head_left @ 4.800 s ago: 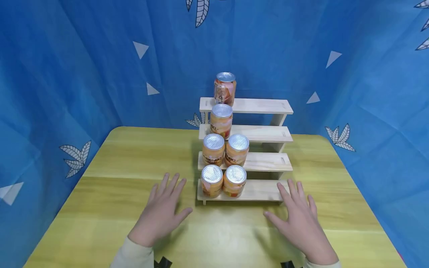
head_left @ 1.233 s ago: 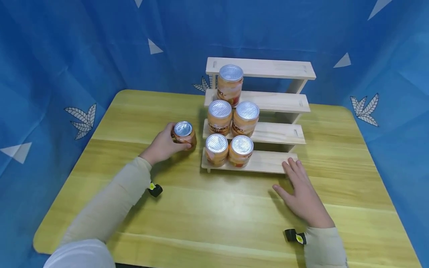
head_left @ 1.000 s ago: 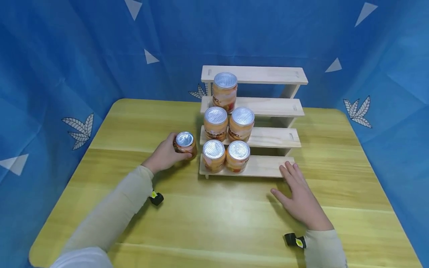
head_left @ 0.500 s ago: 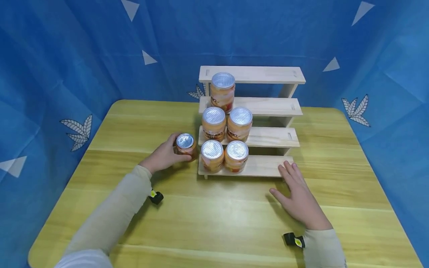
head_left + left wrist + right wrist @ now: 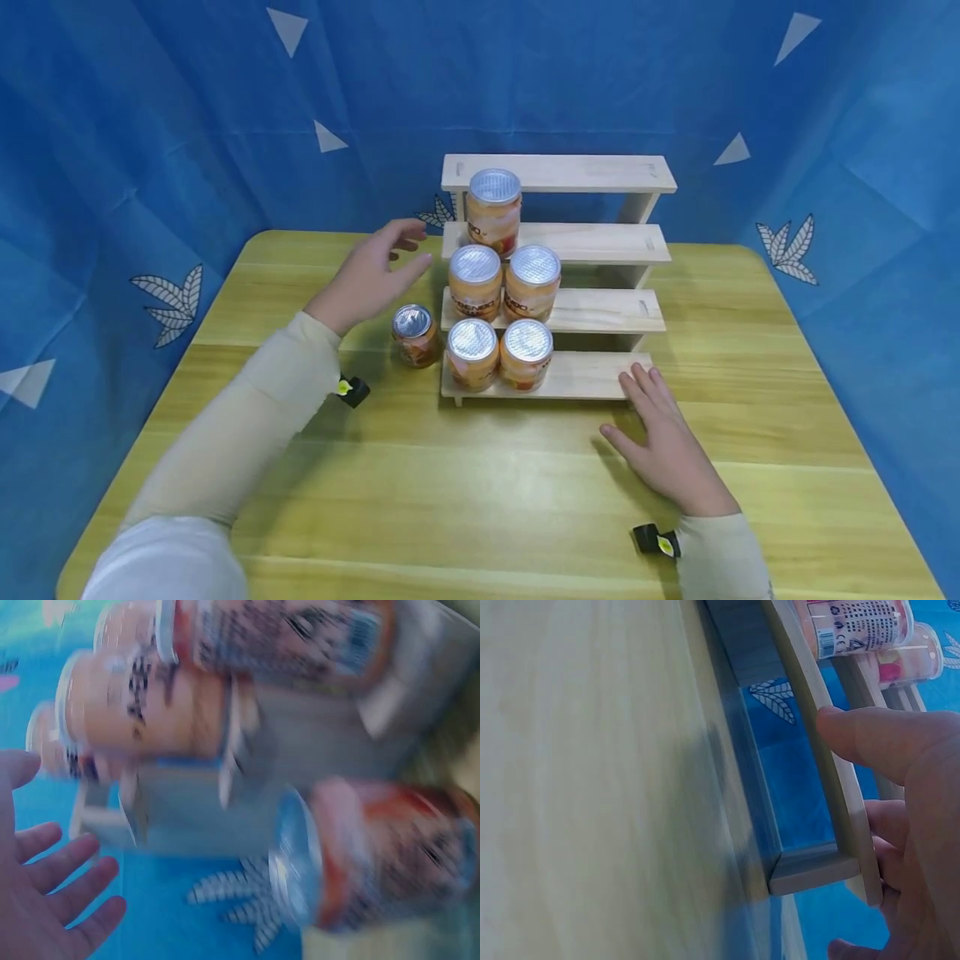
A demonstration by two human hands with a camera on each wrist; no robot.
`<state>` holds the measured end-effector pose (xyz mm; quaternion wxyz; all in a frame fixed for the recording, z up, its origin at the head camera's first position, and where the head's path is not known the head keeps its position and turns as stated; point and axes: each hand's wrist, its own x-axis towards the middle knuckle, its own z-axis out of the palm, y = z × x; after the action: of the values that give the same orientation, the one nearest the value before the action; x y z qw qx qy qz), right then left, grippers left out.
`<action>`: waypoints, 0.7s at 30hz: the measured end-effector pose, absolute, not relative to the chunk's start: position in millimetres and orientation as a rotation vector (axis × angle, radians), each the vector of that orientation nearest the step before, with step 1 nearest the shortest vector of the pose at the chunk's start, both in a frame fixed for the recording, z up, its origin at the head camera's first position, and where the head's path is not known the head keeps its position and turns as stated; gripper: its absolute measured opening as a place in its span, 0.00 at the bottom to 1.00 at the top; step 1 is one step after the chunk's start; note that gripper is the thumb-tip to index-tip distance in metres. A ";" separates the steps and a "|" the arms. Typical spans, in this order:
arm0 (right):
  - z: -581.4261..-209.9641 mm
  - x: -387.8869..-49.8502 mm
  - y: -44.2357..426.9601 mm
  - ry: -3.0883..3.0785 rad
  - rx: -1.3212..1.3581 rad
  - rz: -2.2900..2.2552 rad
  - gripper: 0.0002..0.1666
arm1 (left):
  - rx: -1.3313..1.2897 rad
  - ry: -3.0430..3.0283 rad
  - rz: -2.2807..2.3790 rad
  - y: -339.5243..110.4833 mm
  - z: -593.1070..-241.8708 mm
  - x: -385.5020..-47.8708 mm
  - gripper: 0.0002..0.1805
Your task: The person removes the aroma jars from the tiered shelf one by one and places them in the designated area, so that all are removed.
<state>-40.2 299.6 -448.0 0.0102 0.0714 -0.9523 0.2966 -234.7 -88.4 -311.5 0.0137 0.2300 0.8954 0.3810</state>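
Can [image 5: 417, 343] stands upright on the table [image 5: 480, 483], just left of the rack [image 5: 577, 173]; my left hand [image 5: 369, 277], fingers loosely parted, is raised near the rack's left side, clear of the can. My right hand [image 5: 673, 454], fingers spread, lies at the right end of the lowest step [image 5: 588, 375], though I cannot tell whether it touches; the other cans [image 5: 474, 367] stand on the rack's lower three steps.
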 end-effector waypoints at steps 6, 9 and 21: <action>-447.6 -40.6 299.8 -2.959 0.240 0.944 0.50 | 0.862 2.759 1.247 -49.1 -287.2 -242.0 0.41; -449.8 -42.8 298.4 -2.947 0.253 0.964 0.50 | 0.848 2.699 1.267 -37.5 -277.5 -250.3 0.46; -451.3 -41.5 300.2 -2.948 0.226 0.979 0.51 | 0.745 2.566 1.264 -15.1 -279.3 -267.3 0.51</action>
<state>-41.5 300.2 -451.3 0.0134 0.0725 -0.9465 0.3143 -267.3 -15.1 -279.3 0.0930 0.2509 0.8644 0.4258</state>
